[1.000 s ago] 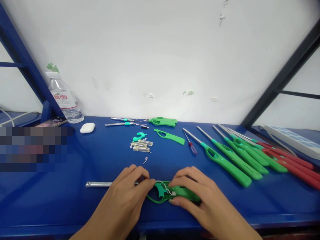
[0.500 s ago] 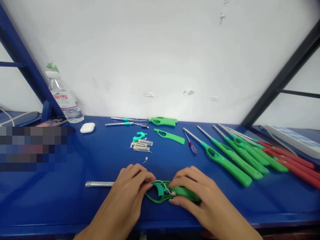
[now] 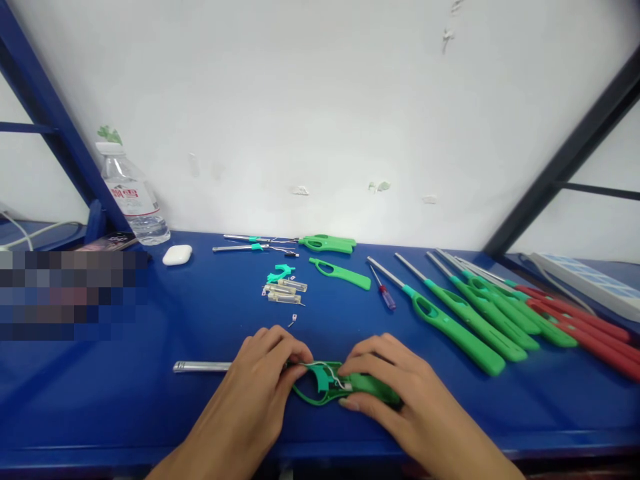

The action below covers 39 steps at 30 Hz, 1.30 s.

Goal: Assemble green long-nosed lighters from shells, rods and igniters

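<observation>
An opened green long-nosed gas lighter [image 3: 316, 401] lies at the table's front, its metal tube [image 3: 203, 367] pointing left. My left hand [image 3: 263, 383] pinches its neck and a thin white wire [image 3: 320, 364] there. On the handle, my right hand [image 3: 395, 377] grips with thumb in front and fingers behind. Between the hands, a teal trigger [image 3: 323, 378] sits in the open housing, with the wire curving beside it. My fingers hide part of the tube's base and of the handle.
Behind lie a teal trigger [image 3: 281, 273], several clear fuel tanks [image 3: 284, 298], a green half shell [image 3: 340, 273] and a screwdriver [image 3: 385, 293]. Green lighters [image 3: 460, 333] and red ones [image 3: 590, 337] line the right. A water bottle [image 3: 133, 200] and white case [image 3: 177, 255] stand left.
The view has shifted very slightly. Both hands keep their hold on the lighter, with the left fingers barely moved along the wire.
</observation>
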Motion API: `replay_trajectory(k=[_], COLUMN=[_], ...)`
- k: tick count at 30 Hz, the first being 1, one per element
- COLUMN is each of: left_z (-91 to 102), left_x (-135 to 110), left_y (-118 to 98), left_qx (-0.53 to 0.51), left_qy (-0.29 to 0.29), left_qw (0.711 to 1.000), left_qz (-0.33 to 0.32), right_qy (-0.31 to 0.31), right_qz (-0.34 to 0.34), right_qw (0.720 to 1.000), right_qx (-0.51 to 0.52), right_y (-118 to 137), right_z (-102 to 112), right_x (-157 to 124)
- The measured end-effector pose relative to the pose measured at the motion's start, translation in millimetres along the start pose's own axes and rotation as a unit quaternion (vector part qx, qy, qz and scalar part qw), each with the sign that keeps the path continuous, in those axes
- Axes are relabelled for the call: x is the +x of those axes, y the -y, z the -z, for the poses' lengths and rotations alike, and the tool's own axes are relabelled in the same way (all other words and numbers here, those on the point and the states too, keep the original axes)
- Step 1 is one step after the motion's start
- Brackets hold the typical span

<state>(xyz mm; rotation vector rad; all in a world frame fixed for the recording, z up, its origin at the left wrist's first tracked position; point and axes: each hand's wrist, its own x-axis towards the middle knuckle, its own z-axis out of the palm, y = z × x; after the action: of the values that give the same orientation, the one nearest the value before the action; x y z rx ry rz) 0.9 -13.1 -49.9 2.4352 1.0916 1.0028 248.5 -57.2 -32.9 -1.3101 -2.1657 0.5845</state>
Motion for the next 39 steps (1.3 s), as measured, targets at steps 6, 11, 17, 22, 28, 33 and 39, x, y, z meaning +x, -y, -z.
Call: replay_trajectory(k=[6, 11, 17, 22, 28, 33, 39], left_z=[2.8, 3.0, 3.8, 2.6, 1.5, 1.3, 0.2], left_x=[-2.7, -7.5, -8.7, -5.4, -10.0, -12.8, -14.2], left_y=[-4.0, -8.5, -10.6, -12.5, -9.8, -7.4, -9.6], left_qx=[0.088, 0.151, 0.205, 0.234, 0.233, 0.234, 0.231], left_qy=[-0.055, -0.064, -0.046, -0.062, -0.028, -0.038, -0.029], left_qw=[0.991, 0.978, 0.962, 0.950, 0.958, 0.956, 0.961], left_qz=[-0.083, -0.126, -0.171, -0.197, -0.163, -0.171, -0.150], right_qy=[0.001, 0.004, 0.005, 0.000, -0.037, -0.049, -0.054], right_qz=[0.003, -0.005, -0.009, 0.005, 0.047, 0.059, 0.072], right_qw=[1.000, 1.000, 1.000, 1.000, 0.998, 0.997, 0.995], right_qx=[-0.005, -0.009, -0.012, -0.020, -0.022, -0.023, -0.031], right_y=[0.0, 0.1, 1.3, 0.8, -2.1, -1.2, -1.9], right_z=[0.7, 1.2, 2.1, 1.7, -0.6, -0.7, -1.4], right_x=[-0.2, -1.1, 0.6, -0.1, -2.7, -2.2, -3.1])
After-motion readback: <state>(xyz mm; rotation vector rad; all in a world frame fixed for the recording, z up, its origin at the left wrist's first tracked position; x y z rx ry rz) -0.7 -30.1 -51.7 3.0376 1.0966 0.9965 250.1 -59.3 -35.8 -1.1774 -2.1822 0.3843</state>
